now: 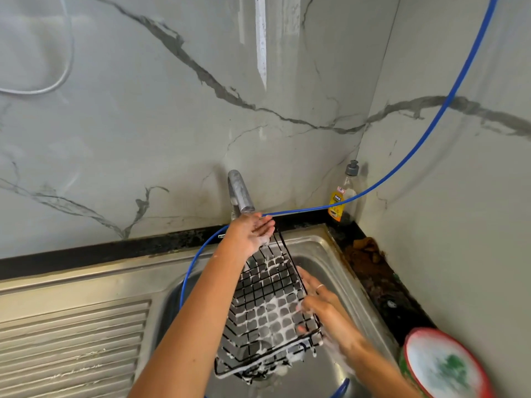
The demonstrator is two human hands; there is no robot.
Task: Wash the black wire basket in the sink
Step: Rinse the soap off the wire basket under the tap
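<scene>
The black wire basket [267, 305] stands tilted in the steel sink [339, 254], its mesh coated with white soap foam. My left hand [253, 231] is raised at the basket's far end, just under the tap spout [240, 193], palm up with fingers straight. My right hand [319, 303] holds the basket's right rim, fingers curled over the wire and wet with foam. No running water is plainly visible.
A blue hose [425, 130] arcs from the upper right down behind the tap and loops into the sink. A dish soap bottle [343, 193] stands in the back corner. A red-rimmed bowl of foam with a green scrubber [445, 366] sits at right. The ribbed drainboard [71, 340] lies left.
</scene>
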